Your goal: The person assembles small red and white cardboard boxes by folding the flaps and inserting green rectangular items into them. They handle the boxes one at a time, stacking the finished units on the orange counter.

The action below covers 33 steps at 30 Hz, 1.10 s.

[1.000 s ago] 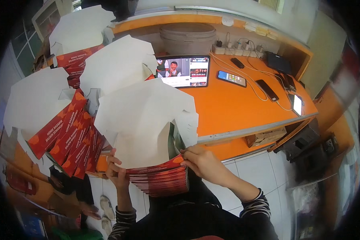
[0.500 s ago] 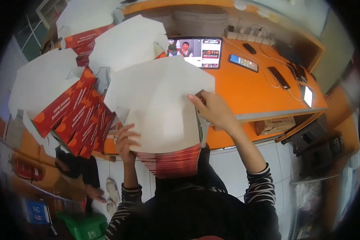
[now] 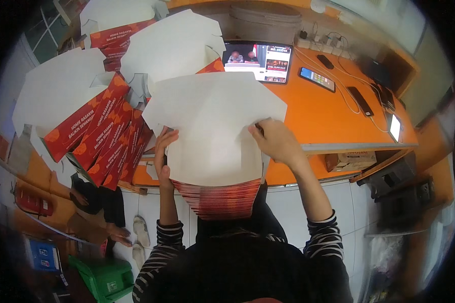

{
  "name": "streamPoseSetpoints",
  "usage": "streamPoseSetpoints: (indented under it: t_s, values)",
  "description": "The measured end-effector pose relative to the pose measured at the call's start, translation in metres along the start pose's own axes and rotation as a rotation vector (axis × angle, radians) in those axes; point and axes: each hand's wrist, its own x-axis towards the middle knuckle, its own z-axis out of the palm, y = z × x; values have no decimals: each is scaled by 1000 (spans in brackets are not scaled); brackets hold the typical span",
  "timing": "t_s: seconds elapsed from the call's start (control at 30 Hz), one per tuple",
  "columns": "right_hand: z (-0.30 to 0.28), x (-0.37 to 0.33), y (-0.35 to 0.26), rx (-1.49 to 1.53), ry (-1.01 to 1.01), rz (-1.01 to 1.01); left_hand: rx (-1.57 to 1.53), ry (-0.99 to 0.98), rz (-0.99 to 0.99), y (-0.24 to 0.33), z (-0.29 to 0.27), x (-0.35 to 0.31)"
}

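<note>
— White card on top, is it? Where does the stack sit?

— Yes, the flat carton blanks (image 3: 220, 197) lie stacked at the person's lap, against the near edge of the orange counter (image 3: 318, 113), red printed edges showing down the front.

— And the hands?

— The left hand (image 3: 163, 151) rests its fingers spread along the left edge of the top blank (image 3: 212, 121). The right hand (image 3: 275, 139) lies on the right side of it, fingertips curled at the edge; whether they pinch the sheet I cannot tell.

— How to lift it well?

— I'd say peel one sheet only, thumb under the edge, left hand steadying the stack so it doesn't slide.

— Beyond that?

— Folded red-and-white cartons (image 3: 103, 134) piled to the left, then a tablet (image 3: 258, 61), a phone (image 3: 317, 79) and cables farther back.
</note>
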Motion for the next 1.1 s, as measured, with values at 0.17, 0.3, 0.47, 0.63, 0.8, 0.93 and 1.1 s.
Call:
streamPoseSetpoints:
  t_s: [0.17, 0.3, 0.47, 0.63, 0.8, 0.93, 1.1]
  values:
    - [12, -6, -7, -330, 10, 28, 136, 20, 3, 5, 1, -8]
    - [12, 3, -7, -391, -36, 9, 192, 42, 17, 4, -1, -13]
    - [15, 2, 8, -383, -70, -69, 210, 8, 29, -1, -7, -16]
    - [9, -5, 4, -404, 60, -153, 237, 103, 90, 27, -12, -9]
    - [-26, -26, -30, -292, 183, -87, 821, 405, 500, 109, -88, 28]
    - [-41, -43, -51, -101, 161, -170, 1268, 385, 276, 167, -118, 83]
    - [-48, -50, -57, 70, 87, -317, 1345, 268, -95, 146, -173, 100]
